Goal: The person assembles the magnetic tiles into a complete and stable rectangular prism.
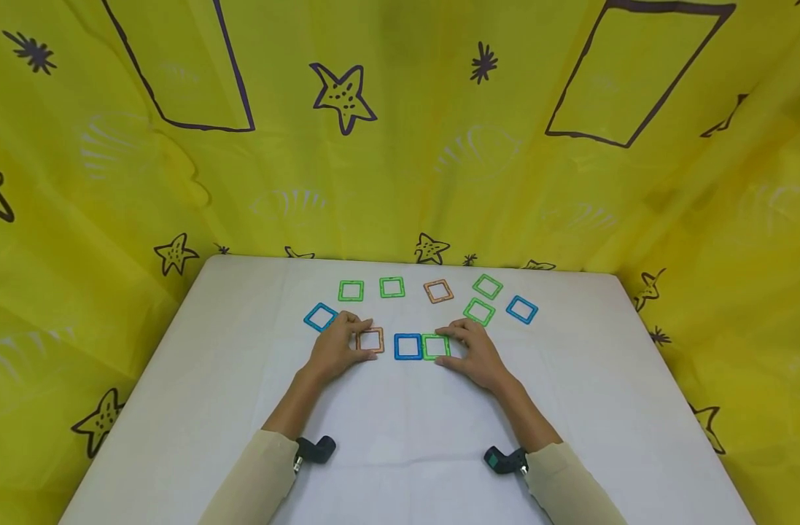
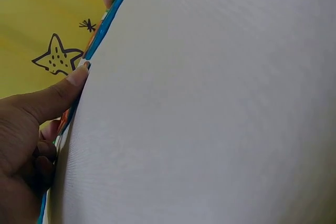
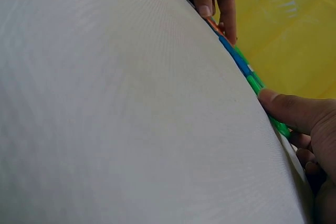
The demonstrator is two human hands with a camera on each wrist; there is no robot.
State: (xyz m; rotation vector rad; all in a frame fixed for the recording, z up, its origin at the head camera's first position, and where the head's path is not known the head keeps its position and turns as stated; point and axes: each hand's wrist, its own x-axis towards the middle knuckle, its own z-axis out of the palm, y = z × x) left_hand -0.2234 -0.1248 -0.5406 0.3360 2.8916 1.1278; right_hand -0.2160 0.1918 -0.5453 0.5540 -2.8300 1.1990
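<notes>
My left hand (image 1: 337, 346) holds an orange square magnetic tile (image 1: 382, 341) between thumb and fingers, flat on the white table. To its right, across a small gap, lies a blue square tile (image 1: 408, 357). A green square tile (image 1: 432, 336) touches that blue tile edge to edge, and my right hand (image 1: 476, 355) pinches the green one by its near and far edges. In the right wrist view, the right thumb (image 3: 286, 109) presses on the green tile (image 3: 253, 84), beside the blue tile (image 3: 233, 55). Both wrist views see the tiles nearly edge-on.
Behind the hands, loose tiles form an arc on the table (image 1: 400, 467): blue (image 1: 312, 312), green (image 1: 351, 300), green (image 1: 392, 295), orange (image 1: 439, 300), two more greens (image 1: 488, 277) and another blue (image 1: 521, 320). A yellow patterned curtain (image 1: 400, 168) surrounds the table.
</notes>
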